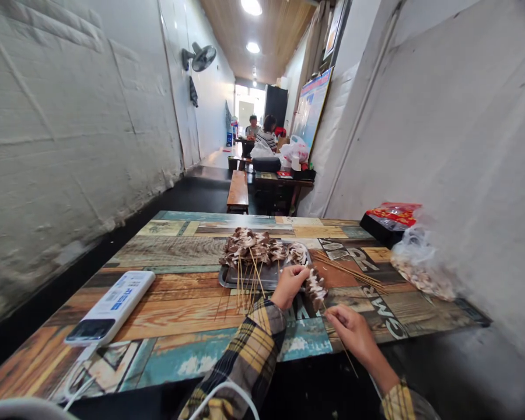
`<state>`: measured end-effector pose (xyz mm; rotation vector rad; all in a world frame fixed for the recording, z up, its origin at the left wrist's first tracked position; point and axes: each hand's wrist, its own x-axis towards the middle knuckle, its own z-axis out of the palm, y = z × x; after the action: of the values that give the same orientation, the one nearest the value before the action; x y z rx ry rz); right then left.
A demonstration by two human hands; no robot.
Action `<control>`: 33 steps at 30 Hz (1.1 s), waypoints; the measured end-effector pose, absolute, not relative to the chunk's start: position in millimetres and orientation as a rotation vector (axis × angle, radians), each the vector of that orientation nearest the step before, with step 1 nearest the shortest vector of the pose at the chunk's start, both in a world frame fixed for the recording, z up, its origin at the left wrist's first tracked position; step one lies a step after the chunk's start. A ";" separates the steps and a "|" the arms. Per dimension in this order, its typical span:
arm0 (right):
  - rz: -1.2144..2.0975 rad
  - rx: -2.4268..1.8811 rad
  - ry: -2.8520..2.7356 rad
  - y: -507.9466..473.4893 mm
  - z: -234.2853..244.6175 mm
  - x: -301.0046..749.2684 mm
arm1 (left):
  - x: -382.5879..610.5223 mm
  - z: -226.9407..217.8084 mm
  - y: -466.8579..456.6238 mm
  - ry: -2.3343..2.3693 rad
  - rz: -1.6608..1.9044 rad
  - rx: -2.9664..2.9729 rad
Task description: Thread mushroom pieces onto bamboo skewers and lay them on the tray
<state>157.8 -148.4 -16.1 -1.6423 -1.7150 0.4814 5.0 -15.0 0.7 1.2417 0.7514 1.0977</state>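
Note:
My right hand [352, 332] pinches the bare lower part of a thin wooden skewer, whose end sticks out below the fingers. Brown-and-white folded food pieces [315, 289] are threaded along its upper part. At the top of those pieces, my left hand [291, 286] is closed, its fingertips pressed together against them; exactly what lies between them is hidden. Just beyond, a metal tray [269, 274] bears a heap of loaded skewers [247, 245], sticks pointing towards me. A pale, whitish pile of food [296, 253] lies at the tray's right end.
Bare wooden sticks [352, 271] lie right of the tray. A clear bag of pale pieces [420, 265] and a black box with red packaging [391, 219] stand at the table's right edge. A white power bank-like device [114, 306] with cables lies left. Two people sit farther back.

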 end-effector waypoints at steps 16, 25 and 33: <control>0.822 -1.441 -1.264 -50.5 36.4 116.9 | -40.8 2.5 -33.1 0.894 1.097 1.222; 0.892 -1.400 -1.124 18.6 4.5 53.6 | -50.0 8.4 -34.7 1.083 1.455 1.154; 0.997 -1.396 -1.196 15.1 -5.9 45.7 | -46.7 9.4 -39.0 1.035 1.458 1.230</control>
<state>45.7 15.1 -5.9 -1.3957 -1.1960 0.9971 -46.7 -39.0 9.4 1.2301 1.0352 1.4575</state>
